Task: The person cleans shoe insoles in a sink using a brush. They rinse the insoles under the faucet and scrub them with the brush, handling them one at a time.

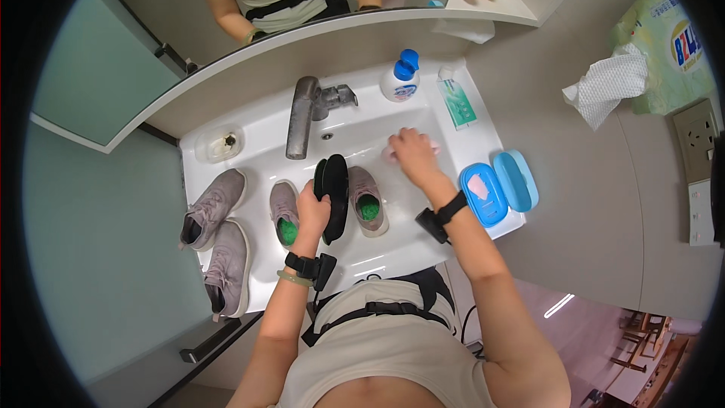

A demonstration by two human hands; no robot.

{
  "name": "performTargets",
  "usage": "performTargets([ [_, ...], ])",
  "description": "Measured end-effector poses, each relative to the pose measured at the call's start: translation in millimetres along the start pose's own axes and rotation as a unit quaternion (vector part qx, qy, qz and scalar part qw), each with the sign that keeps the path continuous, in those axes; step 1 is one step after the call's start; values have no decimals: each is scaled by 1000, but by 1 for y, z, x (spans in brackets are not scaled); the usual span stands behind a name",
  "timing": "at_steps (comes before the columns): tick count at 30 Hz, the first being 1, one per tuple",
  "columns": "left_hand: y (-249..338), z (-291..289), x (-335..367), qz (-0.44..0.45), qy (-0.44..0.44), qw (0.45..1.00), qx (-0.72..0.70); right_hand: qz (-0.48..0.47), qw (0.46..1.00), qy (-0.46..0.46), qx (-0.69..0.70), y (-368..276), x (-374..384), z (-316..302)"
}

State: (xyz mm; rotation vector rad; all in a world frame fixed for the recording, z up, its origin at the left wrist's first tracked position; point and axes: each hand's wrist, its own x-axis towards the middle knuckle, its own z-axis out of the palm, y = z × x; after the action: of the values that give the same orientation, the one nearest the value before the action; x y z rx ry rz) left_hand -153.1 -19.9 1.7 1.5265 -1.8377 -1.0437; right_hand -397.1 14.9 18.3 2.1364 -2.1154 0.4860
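My left hand [313, 211] is closed around a pair of black insoles [334, 200], held upright over the sink between two small mauve shoes. The left small shoe [284, 211] and the right small shoe [368, 200] show green inside and sit in the white sink basin [408, 219]. My right hand [414, 155] presses down on the right side of the basin, fingers curled over a pink object [390, 153]. Only edges of the pink object show, so its kind is unclear. To the right lies an open blue soap box [483, 195] with a pink piece inside.
Two larger mauve sneakers [226, 268] rest at the sink's left edge. A grey faucet [302, 117] rises at the back. Behind my right hand stand a white bottle with a blue cap [400, 79] and a green-white tube [457, 102]. A tissue pack [668, 49] hangs at right.
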Motion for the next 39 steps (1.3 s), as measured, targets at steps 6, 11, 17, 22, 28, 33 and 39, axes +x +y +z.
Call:
performTargets([
  [6,5,11,4,-26,-117,969,-218,109,993,22,-43,68,-19,-35],
  [11,37,15,6,-158,-196,873,-418,160,986,-52,-23,117,-31,-32],
  [17,52,12,5,-184,-253,818,-483,175,982,-57,-31,115,-39,-52],
  [22,60,10,0,-152,-250,822,-489,165,958,56,230,-8,-32,-63],
  [28,74,7,-7,-154,-190,830,-501,241,829,37,503,-36,-27,-30],
  [33,47,4,-1,112,-32,971,-210,128,943,138,273,-27,-23,-32],
  [39,62,-10,-13,-146,-145,885,-418,224,901,137,346,-24,-22,-38],
])
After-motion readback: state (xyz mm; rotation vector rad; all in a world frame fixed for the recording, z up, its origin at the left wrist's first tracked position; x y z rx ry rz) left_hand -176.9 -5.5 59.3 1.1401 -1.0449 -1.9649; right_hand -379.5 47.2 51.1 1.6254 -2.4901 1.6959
